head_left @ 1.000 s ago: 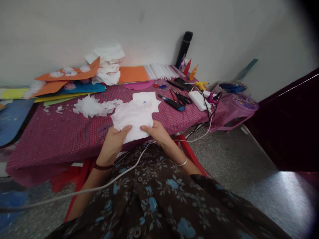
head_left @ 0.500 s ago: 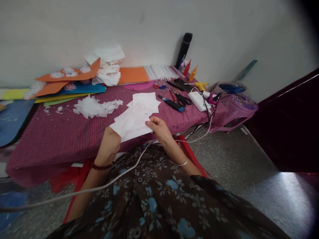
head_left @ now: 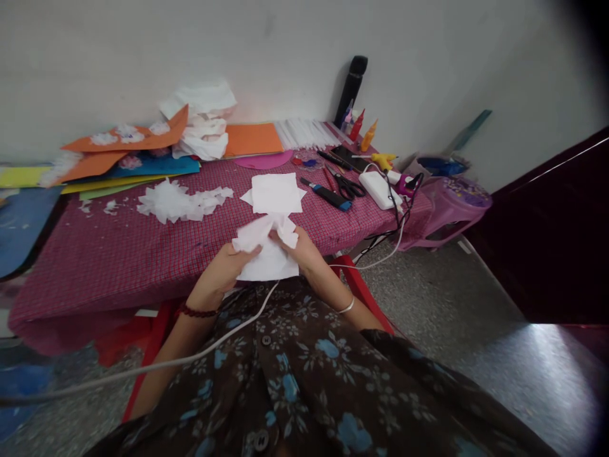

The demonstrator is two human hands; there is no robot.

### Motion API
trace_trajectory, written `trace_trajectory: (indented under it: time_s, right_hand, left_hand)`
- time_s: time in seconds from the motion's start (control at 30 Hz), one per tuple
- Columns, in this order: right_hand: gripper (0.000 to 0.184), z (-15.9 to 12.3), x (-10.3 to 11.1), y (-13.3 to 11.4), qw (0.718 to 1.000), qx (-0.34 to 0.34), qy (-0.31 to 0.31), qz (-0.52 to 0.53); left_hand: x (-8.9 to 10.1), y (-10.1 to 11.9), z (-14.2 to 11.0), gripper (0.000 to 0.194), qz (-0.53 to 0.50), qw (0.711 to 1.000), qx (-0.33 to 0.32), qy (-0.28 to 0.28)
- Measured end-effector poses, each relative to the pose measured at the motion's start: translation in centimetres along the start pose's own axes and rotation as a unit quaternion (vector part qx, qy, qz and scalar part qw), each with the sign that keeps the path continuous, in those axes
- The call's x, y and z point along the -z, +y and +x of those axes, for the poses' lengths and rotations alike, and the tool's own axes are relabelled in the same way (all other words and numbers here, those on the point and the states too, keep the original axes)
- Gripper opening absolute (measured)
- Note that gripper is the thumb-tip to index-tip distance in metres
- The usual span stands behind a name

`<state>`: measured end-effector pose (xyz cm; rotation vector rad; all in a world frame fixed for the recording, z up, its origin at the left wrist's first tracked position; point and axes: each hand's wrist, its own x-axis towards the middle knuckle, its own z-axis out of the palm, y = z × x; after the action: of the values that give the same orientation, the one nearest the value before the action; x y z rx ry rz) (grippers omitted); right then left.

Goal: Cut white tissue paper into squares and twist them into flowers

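White tissue paper [head_left: 269, 261] is between my two hands, at the table's front edge just above my lap. Its upper part is bunched up, while the lower part hangs flat. My left hand [head_left: 233, 261] pinches it from the left, thumb on top. From the right, my right hand [head_left: 299, 247] grips it, with the fingers partly hidden behind the folds. Just beyond lies a stack of white paper squares [head_left: 276, 193], some turned so their corners stick out. To the left of that stack sits a heap of crumpled white paper pieces [head_left: 178, 202].
A blue box cutter [head_left: 328, 195], black scissors [head_left: 349, 186] and a white power bank [head_left: 379, 190] lie to the right. Coloured sheets [head_left: 143, 168] and an orange sheet [head_left: 254, 139] line the wall. A white cable [head_left: 204, 357] crosses my lap.
The paper was spread flat over the near part of the stack; now it is apart from the stack, nearer my body, and bunched at its top. My hands have come closer together.
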<state>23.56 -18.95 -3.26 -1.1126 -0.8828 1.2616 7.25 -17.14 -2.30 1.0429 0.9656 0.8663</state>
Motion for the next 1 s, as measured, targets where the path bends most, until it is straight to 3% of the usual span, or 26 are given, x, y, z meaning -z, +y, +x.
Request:
trace_trajectory:
  time_s: [0.07,0.2,0.43,0.57,0.7,1.0]
  right_hand:
    - [0.034,0.2,0.0,0.4,0.998,-0.042,0.033,0.034]
    - [0.042,0.4,0.1,0.8,0.993,-0.079,0.031,0.081]
    - [0.061,-0.6,0.2,0.5,0.993,-0.052,-0.086,0.058]
    - [0.054,-0.9,-0.3,1.2,0.996,-0.033,-0.079,0.032]
    - [0.047,-0.6,-0.5,1.6,0.995,-0.057,-0.071,0.051]
    - [0.050,-0.3,0.1,0.7,0.990,-0.072,-0.085,0.087]
  left_hand:
    - [0.0,0.0,0.0,0.051,-0.003,0.999,0.031,-0.007]
    - [0.2,0.3,0.0,0.051,-0.011,0.999,0.037,-0.018]
    - [0.4,0.5,0.0,0.049,-0.019,0.999,0.026,-0.009]
    - [0.2,0.3,0.1,0.040,-0.010,1.000,0.001,-0.005]
    - [0.2,0.1,-0.3,0.035,0.053,0.998,-0.019,-0.031]
    - [0.6,-0.1,0.2,0.050,0.012,0.999,-0.046,0.004]
